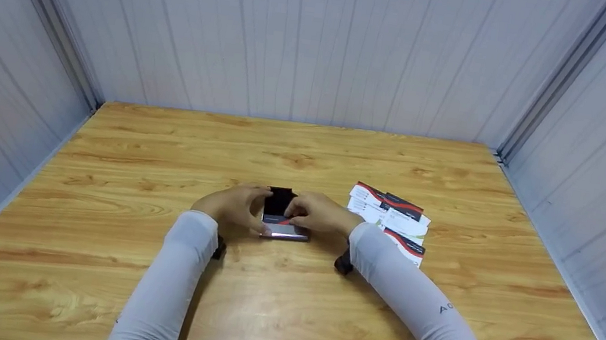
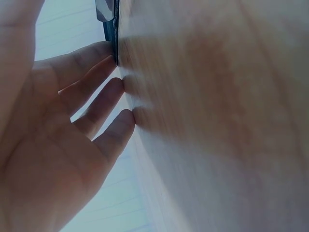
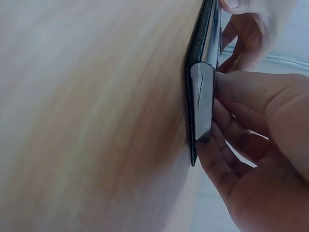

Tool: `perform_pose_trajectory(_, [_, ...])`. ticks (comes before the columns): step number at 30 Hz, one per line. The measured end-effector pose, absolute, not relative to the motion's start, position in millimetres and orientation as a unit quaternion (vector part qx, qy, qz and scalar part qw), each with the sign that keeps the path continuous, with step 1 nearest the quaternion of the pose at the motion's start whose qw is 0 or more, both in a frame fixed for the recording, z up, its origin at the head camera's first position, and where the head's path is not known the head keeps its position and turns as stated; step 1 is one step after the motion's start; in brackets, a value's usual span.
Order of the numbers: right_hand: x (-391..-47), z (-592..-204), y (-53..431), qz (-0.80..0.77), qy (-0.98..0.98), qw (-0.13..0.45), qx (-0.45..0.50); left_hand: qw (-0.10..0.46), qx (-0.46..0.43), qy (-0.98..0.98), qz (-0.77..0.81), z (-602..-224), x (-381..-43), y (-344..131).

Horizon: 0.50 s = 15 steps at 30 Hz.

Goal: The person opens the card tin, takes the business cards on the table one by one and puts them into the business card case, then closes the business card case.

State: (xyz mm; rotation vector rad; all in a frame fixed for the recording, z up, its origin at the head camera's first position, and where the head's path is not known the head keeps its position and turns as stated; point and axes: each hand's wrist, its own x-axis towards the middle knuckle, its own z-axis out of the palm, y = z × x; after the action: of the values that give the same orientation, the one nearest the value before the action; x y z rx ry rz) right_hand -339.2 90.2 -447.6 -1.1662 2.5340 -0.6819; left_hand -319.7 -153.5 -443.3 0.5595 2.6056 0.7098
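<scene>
A small card case with a black lining and a shiny metal face lies open on the table between both hands. A business card with a dark and red band shows inside it. My left hand holds the case's left side, thumb at the near corner and index finger at the far part. In the left wrist view its other fingers touch the tabletop. My right hand pinches at the card over the case, thumb and index finger bent close together. The right wrist view shows the case edge-on, with the right fingers against it.
Several business cards, white with black and red bands, lie spread on the wooden table beyond the right wrist. The right forearm partly covers them. Pale panel walls stand behind and on both sides.
</scene>
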Motion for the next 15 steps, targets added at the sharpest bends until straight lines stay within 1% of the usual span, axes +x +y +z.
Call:
perform_pose_trajectory(9, [-339.9,-450.2,92.0,-0.236,0.863,0.116,-0.432,0.198,0.201,0.924,0.257,-441.9,-318.2,-153.6])
perform_pose_trajectory(15, [-337.8,-446.5,97.1,-0.249,0.860,0.125,-0.428,0.197,0.198,0.926,0.253,-441.7,-318.3,-153.5])
